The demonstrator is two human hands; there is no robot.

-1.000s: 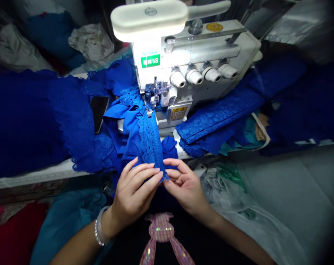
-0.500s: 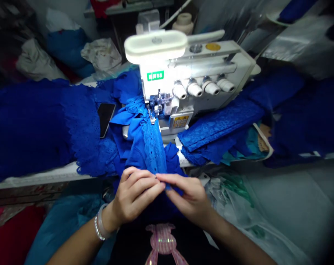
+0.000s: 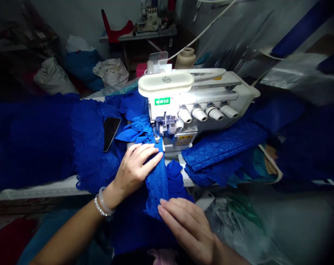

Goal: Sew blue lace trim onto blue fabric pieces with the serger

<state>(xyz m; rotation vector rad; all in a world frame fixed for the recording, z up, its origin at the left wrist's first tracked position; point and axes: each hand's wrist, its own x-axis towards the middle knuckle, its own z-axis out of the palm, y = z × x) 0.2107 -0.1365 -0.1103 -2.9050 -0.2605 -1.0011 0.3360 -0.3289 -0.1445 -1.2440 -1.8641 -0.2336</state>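
A strip of blue lace fabric [image 3: 158,181] runs from under the presser foot [image 3: 156,138] of a white overlock sewing machine [image 3: 167,84] down over the table's front edge. My left hand [image 3: 135,165] lies on the lace just before the presser foot, fingers stretched out and palm down. Lower down, my right hand [image 3: 187,224] pinches the lace's right edge between thumb and fingers; the thumb is mostly hidden. Plain blue cloth [image 3: 134,134] is bunched left of the needle area, and more hangs below the strip.
A black phone [image 3: 112,133] rests on blue lace pieces left of the machine. Folded blue lace [image 3: 224,147] is stacked at right. Clear plastic bags [image 3: 233,221] lie below the table [image 3: 45,188]. Behind stand a thread cone [image 3: 185,58], stuffed sacks [image 3: 112,73] and another sewing machine [image 3: 149,19].
My hands, together at the fabric below the table edge before, are now apart. The left has moved up to the presser foot; the right sits lower on the strip. The camera view has tilted up.
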